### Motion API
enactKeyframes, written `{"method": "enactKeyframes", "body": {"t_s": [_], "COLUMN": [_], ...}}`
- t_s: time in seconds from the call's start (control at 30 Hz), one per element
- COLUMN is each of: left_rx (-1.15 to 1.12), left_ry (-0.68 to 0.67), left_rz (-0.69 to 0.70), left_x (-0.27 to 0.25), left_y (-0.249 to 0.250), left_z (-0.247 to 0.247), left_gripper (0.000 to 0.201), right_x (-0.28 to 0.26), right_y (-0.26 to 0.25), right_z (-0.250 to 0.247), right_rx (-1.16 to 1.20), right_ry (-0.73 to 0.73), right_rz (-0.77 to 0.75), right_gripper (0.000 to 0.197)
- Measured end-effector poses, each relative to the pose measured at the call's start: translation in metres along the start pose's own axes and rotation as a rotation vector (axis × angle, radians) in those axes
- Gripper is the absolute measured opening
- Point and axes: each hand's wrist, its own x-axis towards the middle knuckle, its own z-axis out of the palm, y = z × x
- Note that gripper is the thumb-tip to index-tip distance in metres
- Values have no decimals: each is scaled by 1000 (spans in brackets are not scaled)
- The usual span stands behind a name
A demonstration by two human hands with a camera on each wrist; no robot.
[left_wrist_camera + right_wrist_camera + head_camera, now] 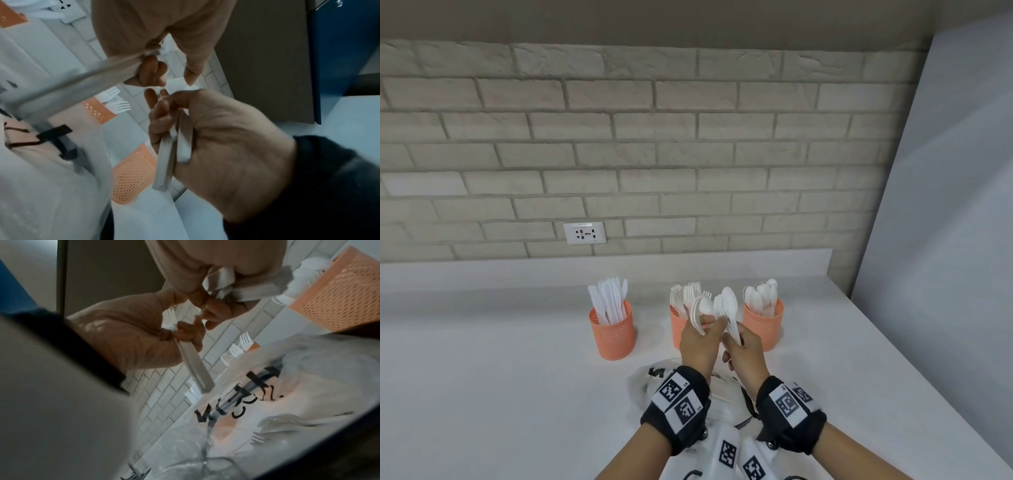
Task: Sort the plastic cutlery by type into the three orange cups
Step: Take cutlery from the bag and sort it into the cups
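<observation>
two bundles of white plastic spoons (726, 305) are held above the counter, just in front of the fork cup (678, 325). the left hand (700, 342) pinches a few by the handles, and the right hand (744, 349) closes around a bigger bunch. they seem light, stiff and slippery, so the best hold is low on the handles, bowls up. the spoon cup (765, 325) stands just beyond the right grip.

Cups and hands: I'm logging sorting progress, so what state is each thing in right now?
Left cup: upright, holds knives.
Middle cup: upright, holds forks, partly hidden by the hands.
Right cup: upright, holds spoons.
Left hand: raised, grips a bunch of spoons.
Right hand: raised, grips more spoons.
Plastic bag: lying open on the counter, forks still inside.
</observation>
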Motion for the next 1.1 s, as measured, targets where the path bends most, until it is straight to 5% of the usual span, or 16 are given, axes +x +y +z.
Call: {"method": "enactKeyframes", "body": {"t_s": [0.37,0.57,0.77,0.97,1.1], "left_rx": [56,107,19,-310,-322], "left_ry": [46,121,195,293,171], "left_rz": [1,-46,101,108,5], "left_x": [4,12,21,37,39], "left_y": [1,1,23,53,52], "left_z": [1,3,-11,-46,-63], "left_gripper": [12,28,20,27,20], "right_x": [-1,0,-1,2,7], "right_y": [8,9,8,3,-7], "right_z": [4,7,1,-9,-19], "right_rx": [-56,-154,-269,-60,125], "right_ry": [-72,-150,-197,-141,-190], "right_rz": [-56,-62,-42,160,228], "right_gripper": [29,21,30,25,40]}}
